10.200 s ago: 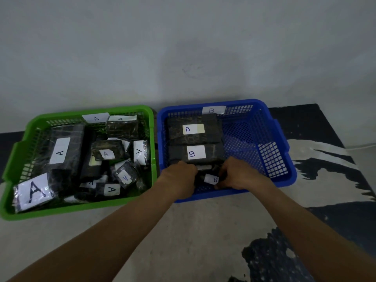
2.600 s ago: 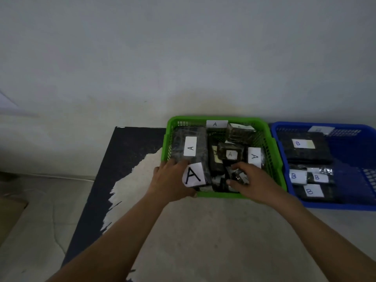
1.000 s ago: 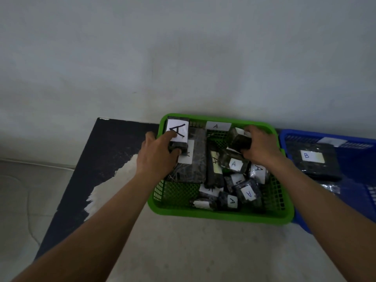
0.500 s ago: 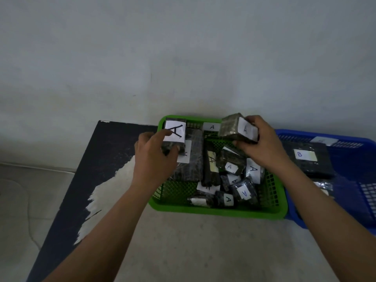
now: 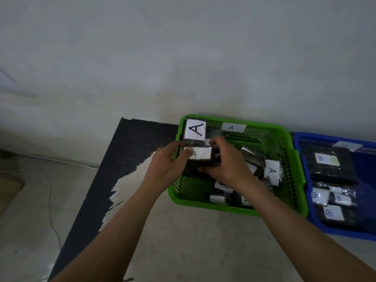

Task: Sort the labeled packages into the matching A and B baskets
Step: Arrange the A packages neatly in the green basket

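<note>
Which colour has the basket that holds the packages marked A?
The basket is bright green, with mesh walls; the head view shows it.

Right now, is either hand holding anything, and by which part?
Both grip one A-labelled package over the green basket: the left hand at its left end, thumb on the label, the right hand round its right end.

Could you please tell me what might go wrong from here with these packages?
The big-A package stands propped in the green basket's far left corner, just beyond both hands; a nudge from the left hand or right hand could tip it over the rim. The small-A package they grip may also slip.
</note>
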